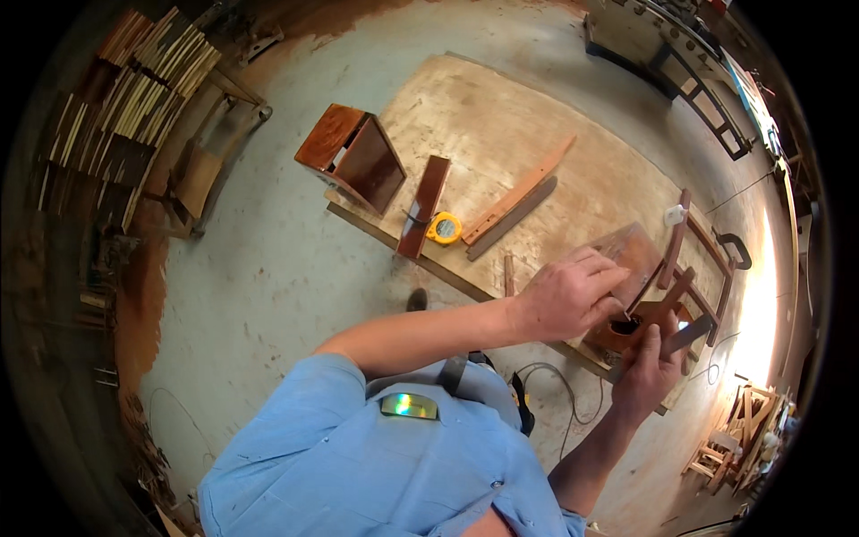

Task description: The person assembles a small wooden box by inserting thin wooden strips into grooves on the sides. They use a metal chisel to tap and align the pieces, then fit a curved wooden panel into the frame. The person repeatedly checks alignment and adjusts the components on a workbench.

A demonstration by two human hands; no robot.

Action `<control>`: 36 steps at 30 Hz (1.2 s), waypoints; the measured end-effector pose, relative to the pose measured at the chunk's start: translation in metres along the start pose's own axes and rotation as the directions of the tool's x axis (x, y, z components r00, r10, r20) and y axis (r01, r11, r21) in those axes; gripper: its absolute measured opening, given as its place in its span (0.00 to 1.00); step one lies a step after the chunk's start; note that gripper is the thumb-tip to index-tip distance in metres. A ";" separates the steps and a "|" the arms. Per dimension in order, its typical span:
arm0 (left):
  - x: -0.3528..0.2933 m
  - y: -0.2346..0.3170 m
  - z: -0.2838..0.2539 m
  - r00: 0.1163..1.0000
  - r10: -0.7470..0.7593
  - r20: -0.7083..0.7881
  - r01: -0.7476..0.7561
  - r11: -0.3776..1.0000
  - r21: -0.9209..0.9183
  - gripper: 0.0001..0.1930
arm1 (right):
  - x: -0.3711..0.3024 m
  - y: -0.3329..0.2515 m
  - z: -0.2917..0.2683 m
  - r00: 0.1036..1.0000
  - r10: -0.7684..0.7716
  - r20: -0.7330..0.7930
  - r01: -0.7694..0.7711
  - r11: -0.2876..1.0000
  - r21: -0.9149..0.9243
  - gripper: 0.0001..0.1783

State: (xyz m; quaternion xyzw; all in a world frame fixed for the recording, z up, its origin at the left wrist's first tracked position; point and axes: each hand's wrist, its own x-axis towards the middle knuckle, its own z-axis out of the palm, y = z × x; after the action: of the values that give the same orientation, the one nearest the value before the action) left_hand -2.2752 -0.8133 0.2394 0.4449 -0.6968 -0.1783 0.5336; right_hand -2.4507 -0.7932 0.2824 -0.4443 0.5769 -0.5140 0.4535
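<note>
Nearby, over the right end of a wooden table [465, 112], the right hand [650, 365] closes around a dark flat bar [691, 333]; the left hand [573, 294] curls, fingertips drawn together, near a clear plastic bag [629, 251], though I cannot tell whether it pinches anything; the bar seems stiff, fairly light and perhaps slippery, best gripped mid-length across its broad faces.

Flat bar [689, 333]: dark grey. Tape measure [444, 228]: yellow, greyish face. Wooden box [371, 167]: reddish-brown. Workbench top [501, 107]: tan, mottled. Floor [268, 251]: grey-green, brown-spotted. Shirt [358, 474]: light blue.
</note>
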 end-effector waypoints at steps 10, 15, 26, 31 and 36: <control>-0.062 -0.024 -0.128 0.904 -0.405 0.133 0.414 0.909 -0.048 0.26 | -0.031 0.030 0.153 0.862 0.312 0.399 -0.311 0.948 -0.068 0.11; -0.086 -0.058 -0.211 0.911 -0.413 0.010 0.409 0.905 0.114 0.26 | -0.039 0.027 0.251 0.731 0.435 0.525 -0.426 0.893 -0.147 0.08; -0.099 -0.117 -0.361 0.989 -0.122 -0.082 0.147 0.771 0.620 0.24 | -0.028 0.015 0.385 0.647 0.463 0.606 -0.357 0.886 -0.295 0.11; -0.103 -0.136 -0.360 0.988 -0.151 0.002 0.125 0.824 0.552 0.28 | -0.029 0.020 0.396 0.614 0.489 0.619 -0.392 0.870 -0.299 0.09; -0.104 -0.140 -0.357 0.988 -0.153 -0.002 0.131 0.837 0.531 0.27 | -0.026 0.024 0.399 0.613 0.536 0.581 -0.421 0.843 -0.335 0.09</control>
State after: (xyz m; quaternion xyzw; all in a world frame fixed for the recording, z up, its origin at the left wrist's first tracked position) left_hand -1.8890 -0.7239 0.2082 0.6216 -0.6945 -0.0273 0.3613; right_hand -2.0558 -0.8418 0.2367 -0.4600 0.5187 -0.1353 0.7079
